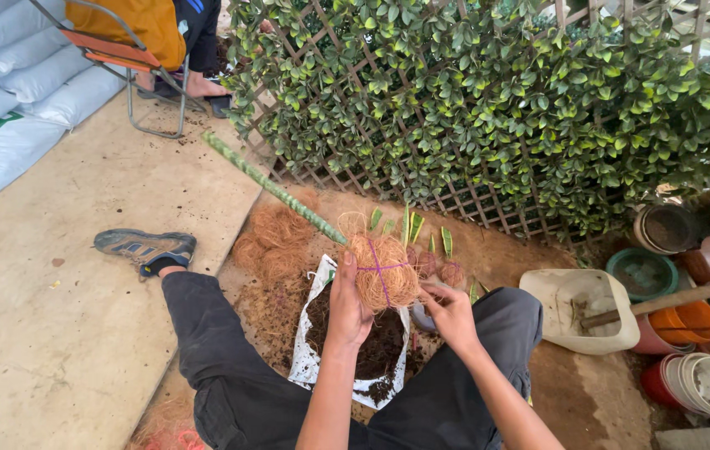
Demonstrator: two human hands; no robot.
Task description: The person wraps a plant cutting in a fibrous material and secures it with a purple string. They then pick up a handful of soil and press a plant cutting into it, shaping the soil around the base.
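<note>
Our left hand (pixel 348 302) grips the coconut-fibre ball (pixel 382 271) over the soil bag (pixel 311 362). Our right hand (pixel 450 315) pinches the purple string (pixel 379 268), fingers closed. If it slips, we think the wrap may loosen.

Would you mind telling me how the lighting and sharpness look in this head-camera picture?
Head view: soft, even daylight, no glare or hard shadows; the fibre ball and both hands, left hand and right hand, are sharp; wide-angle lens bends the edges, the leafy trellis leaning.
</note>
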